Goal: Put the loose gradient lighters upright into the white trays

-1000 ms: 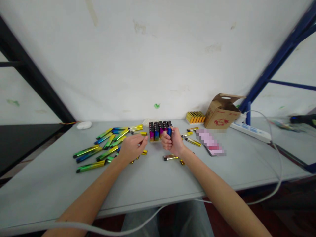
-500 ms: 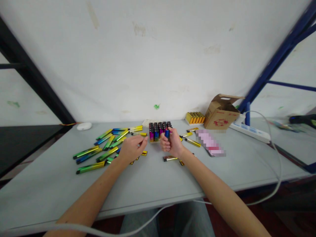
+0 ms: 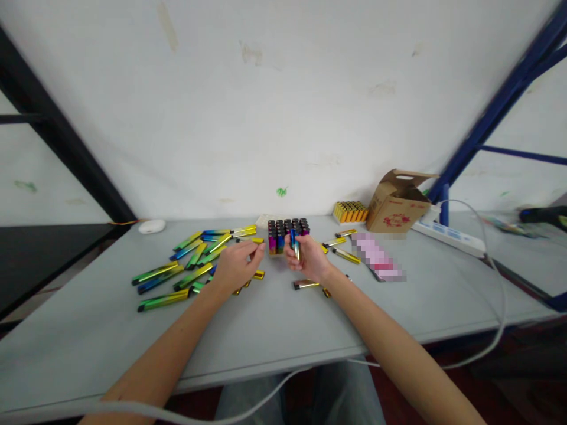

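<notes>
My right hand point(image 3: 312, 258) is wrapped round a shiny blue-to-gold lighter point(image 3: 295, 244), held upright above the table. Just behind it stands a block of lighters point(image 3: 278, 238) with black tops and purple-blue bodies, packed in rows. My left hand point(image 3: 241, 264) is held to the left of the block, thumb against curled fingers; whatever may be in that pinch is hidden. Green, yellow and blue metallic lighters point(image 3: 195, 276) lie scattered to its left, some partly covered by the hand. A few gold ones point(image 3: 346, 255) lie to the right of my right hand.
At the back right, a tray of orange cylinders point(image 3: 351, 212) stands beside an open cardboard box point(image 3: 396, 206). A blurred pink phone-shaped item point(image 3: 376, 255) and a white power strip point(image 3: 452, 237) lie on the right. A white case point(image 3: 152, 226) sits at the back left. A white cable point(image 3: 504, 283) crosses the table edge.
The lighter in my right hand has turned and shifted slightly left, showing more of its gold part. My left hand has barely moved.
</notes>
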A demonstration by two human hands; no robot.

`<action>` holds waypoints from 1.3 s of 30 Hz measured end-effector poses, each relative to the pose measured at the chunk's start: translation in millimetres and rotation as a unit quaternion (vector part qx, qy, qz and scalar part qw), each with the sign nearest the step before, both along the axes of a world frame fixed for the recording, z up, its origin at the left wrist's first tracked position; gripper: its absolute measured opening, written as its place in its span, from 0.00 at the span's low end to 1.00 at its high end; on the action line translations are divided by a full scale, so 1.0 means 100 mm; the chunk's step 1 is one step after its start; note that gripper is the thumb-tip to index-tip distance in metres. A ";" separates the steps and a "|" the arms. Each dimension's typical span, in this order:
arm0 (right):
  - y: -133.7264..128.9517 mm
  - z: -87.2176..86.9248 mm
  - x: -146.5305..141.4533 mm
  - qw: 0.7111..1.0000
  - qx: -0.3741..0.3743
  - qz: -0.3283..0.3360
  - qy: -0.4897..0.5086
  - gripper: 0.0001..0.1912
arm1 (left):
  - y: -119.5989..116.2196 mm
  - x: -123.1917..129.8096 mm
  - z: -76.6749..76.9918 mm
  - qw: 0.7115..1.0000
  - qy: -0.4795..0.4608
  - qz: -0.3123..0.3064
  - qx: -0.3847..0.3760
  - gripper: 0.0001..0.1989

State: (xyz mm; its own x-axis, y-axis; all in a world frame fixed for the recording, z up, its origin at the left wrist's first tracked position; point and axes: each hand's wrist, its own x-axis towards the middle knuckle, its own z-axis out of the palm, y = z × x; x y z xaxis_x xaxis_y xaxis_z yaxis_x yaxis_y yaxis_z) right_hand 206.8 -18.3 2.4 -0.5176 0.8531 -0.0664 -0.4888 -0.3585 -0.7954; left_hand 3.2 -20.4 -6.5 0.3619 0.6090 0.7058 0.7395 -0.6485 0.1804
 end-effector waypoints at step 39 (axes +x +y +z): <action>0.16 -0.20 0.12 0.759 0.429 -0.271 -0.408 0.10 | 0.05 0.01 -0.08 0.983 0.119 0.008 -0.142 0.20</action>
